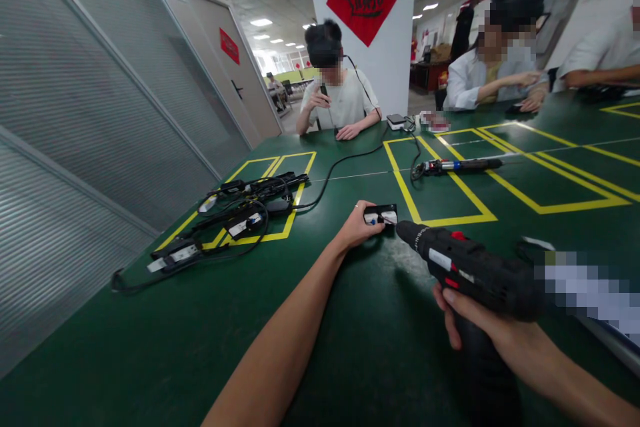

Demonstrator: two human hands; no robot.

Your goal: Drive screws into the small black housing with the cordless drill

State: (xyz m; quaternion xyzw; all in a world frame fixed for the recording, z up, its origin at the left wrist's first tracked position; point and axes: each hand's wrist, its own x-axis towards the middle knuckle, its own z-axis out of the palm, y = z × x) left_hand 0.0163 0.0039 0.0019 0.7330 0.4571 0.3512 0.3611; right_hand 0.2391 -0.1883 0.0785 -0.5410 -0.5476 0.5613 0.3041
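My right hand [480,317] is wrapped round the grip of a black cordless drill [465,263] with red accents. The drill lies level and points left, its bit end close to a small black box-shaped part [381,209] with a white label. My left hand [361,223] grips that part at its left end, thumb below and fingers behind, just above the green table [350,320]. Whether the bit touches the part I cannot make out.
Black power adapters with cables [245,220] lie heaped at the left, across yellow tape outlines [400,180]. A pen-shaped electric screwdriver [463,165] lies farther right. Opposite sits a person [343,97] with a tool in hand; another person [495,73] sits at the right. A pixelated object [595,293] lies near right.
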